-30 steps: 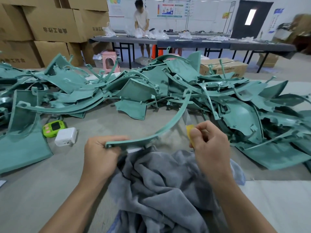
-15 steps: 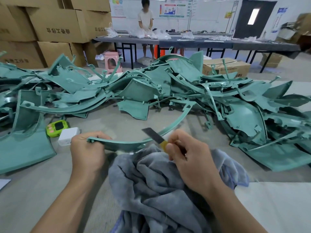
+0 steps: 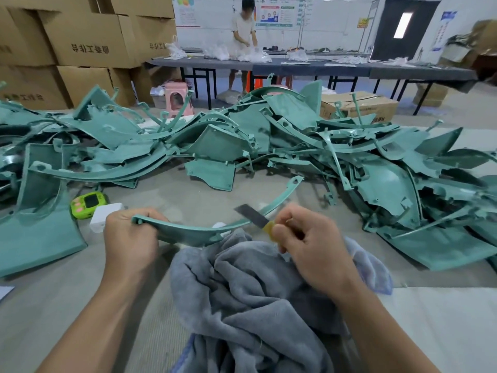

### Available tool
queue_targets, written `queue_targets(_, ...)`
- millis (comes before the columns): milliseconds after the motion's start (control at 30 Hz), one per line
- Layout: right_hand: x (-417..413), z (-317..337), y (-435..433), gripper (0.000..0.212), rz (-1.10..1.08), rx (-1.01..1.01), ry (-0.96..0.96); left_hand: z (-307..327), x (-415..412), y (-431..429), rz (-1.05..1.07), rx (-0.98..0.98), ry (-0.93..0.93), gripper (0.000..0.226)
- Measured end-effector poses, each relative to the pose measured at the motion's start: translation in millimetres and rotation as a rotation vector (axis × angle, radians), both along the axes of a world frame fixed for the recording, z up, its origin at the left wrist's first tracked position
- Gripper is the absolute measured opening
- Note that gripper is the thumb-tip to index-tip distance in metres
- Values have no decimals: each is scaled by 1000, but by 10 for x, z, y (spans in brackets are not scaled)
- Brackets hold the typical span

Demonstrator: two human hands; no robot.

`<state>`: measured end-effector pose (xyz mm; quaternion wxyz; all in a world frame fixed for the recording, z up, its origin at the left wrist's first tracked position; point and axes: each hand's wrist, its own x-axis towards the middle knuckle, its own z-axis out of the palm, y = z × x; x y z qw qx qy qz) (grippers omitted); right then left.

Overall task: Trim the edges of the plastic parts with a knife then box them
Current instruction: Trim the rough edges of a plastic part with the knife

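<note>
Upper left of the frame, brown cardboard boxes (image 3: 88, 39) stacked high, matt and creased. Below them, at the left edge, a broad flat teal panel (image 3: 35, 238) lies on the grey surface (image 3: 188, 200), smooth with a slight sheen. Just right of it are a small lime-green gadget (image 3: 88, 204) with a dark screen and a white rounded block (image 3: 103, 216), sitting side by side.

Now your left hand (image 3: 129, 238), lower centre-left: the grip is clenched round the near end of a long curved strip (image 3: 204, 230), thin teal plastic that arcs up and to the right and ends in a small round eyelet. Your knife (image 3: 251, 215) lays its flat dark blade across the strip's upper edge, right of centre. The stubby yellow handle is pinched in your right hand (image 3: 312, 246), fingers curled tight.

Under both hands sits a rumpled grey towel (image 3: 255, 292), soft and fleecy, in deep folds.

Across the whole middle band sprawls the heap of teal plastic parts (image 3: 390, 189): curved shells, ribs and fins with ragged edges, thickest at the right. Behind it, upper right, a taped carton (image 3: 360, 103).
</note>
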<state>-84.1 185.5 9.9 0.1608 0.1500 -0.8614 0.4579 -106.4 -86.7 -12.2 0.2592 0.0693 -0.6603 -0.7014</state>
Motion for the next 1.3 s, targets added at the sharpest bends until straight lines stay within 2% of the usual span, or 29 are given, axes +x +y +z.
queue_targets(100,-91,-22,138,25,-390,-168,-79,-56,-44,-64,14,-86,6,30)
queue_targets(167,-106,-5,255,25,-520,-308,-48,-86,-67,-88,15,-52,-8,29)
queue_targets(233,-58,44,246,23,-360,-357,8,-90,-69,-71,2,11,-20,28)
queue_targets(333,24,95,49,20,-34,-184,1,-81,-50,-67,-5,41,-35,28)
queue_targets(367,10,73,2,20,-33,-115,-11,-95,-58,-91,2,29,-40,28)
queue_targets(433,-58,21,9,23,-247,-76,-65,-97,-69,-139,27,-87,-34,31)
queue_targets(500,-98,-20,133,22,-499,-167,-146,-69,-63,-166,95,-245,-3,39)
queue_targets(600,-126,-30,309,22,-545,-459,-186,-5,-31,-151,224,-330,7,41)
queue_targets(667,-121,6,280,21,-449,-643,-206,47,-11,-103,282,-224,-28,26)
queue_targets(733,-84,32,192,20,-345,-706,-191,131,10,-17,219,49,-19,24)
queue_targets(767,-64,42,144,20,-296,-687,-165,176,21,18,164,157,7,26)
queue_targets(833,-22,47,66,22,-204,-615,-110,226,46,58,51,212,11,29)
queue_targets(900,7,38,-1,26,-122,-544,-67,176,40,63,-56,205,-85,21)
queue_targets(967,24,27,-62,27,-50,-460,-7,123,55,118,-141,190,-203,22)
queue_targets(1133,76,-11,-133,11,104,-198,31,126,110,310,-243,198,-407,24)
queue_targets(1233,101,-38,-130,11,115,-60,42,167,153,321,-300,302,-553,28)
queue_targets(1300,94,-51,-131,13,-37,-14,117,229,193,340,-352,353,-647,27)
